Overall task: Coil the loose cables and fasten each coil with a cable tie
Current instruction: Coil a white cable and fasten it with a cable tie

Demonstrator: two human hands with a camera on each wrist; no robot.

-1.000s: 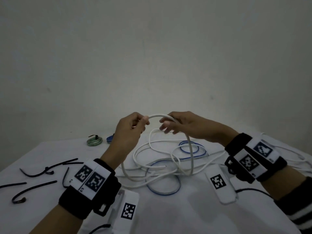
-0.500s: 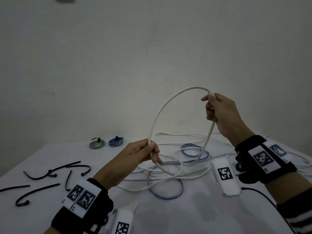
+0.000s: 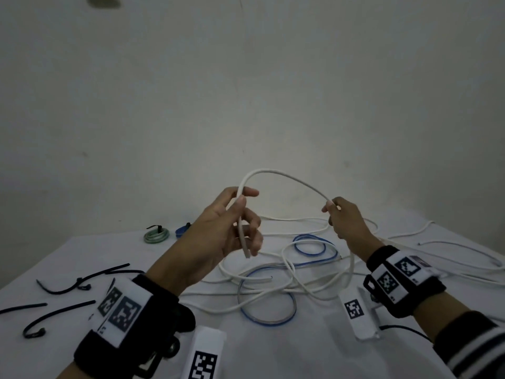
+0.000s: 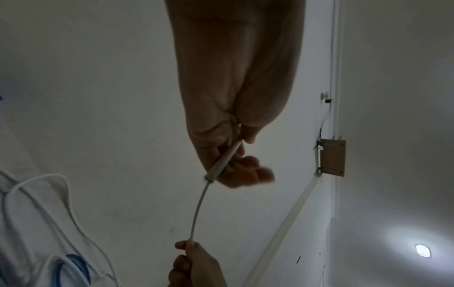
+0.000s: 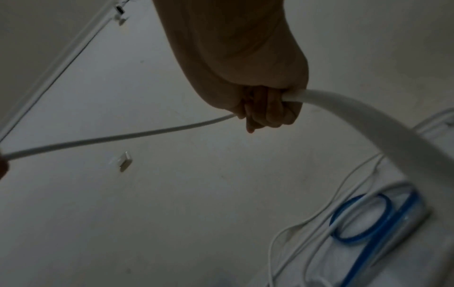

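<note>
Above the white-covered desk (image 3: 273, 351), both hands hold one white cable (image 3: 287, 177) in a raised arch. The left hand (image 3: 218, 231) pinches it near its cut end between thumb and forefinger, the other fingers (image 3: 255, 233) loosely curled behind it, so that the short tail hangs free below the grip. The right hand (image 3: 345, 222) is closed round the cable further along, and from there it drops to the tangle on the desk. Held so, the arch probably serves as the first turn of a coil, the left hand anchoring the end while the right feeds slack.

The rest of the white cable lies in loose loops across a blue-edged clear cable (image 3: 269, 310). Black cable ties (image 3: 62, 310) wait on the left of the desk, well apart from the tangle. Near the far edge sit a green coil (image 3: 156, 236) and a blue coil (image 3: 181, 230), apparently already tied.

The room is dim. The left hand partly hides the blue coil. How many separate white cables make up the tangle cannot be told, and some run out of view to the right.
</note>
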